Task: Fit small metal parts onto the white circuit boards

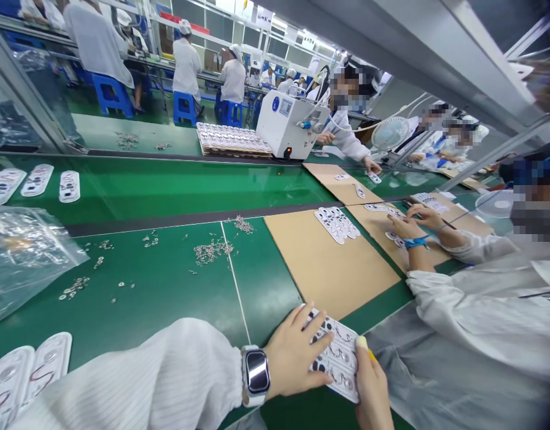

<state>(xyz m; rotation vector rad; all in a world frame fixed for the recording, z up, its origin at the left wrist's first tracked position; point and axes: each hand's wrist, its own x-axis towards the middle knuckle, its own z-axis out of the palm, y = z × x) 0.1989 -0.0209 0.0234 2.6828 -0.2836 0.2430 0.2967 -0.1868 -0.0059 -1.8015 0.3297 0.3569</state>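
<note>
Several white round-ended plates (344,352) with thin wires and black round parts lie side by side in front of me, close to the bench's near edge. Across their left part rests my left hand (297,352), its fingers spread and the thumb also on top. My right hand (373,385) grips their right edge; a pale cover and something yellow show at its fingertips. How its fingers sit underneath is hidden. Just beyond the plates is a brown board (328,275) with a cluster of similar white plates (337,224) at its far end.
Small metal parts (212,251) lie scattered on the green bench. A clear plastic bag (28,257) and more white plates (46,364) are at left. A co-worker's hands (411,227) work at right. A white machine (288,125) stands beyond the green belt (189,185).
</note>
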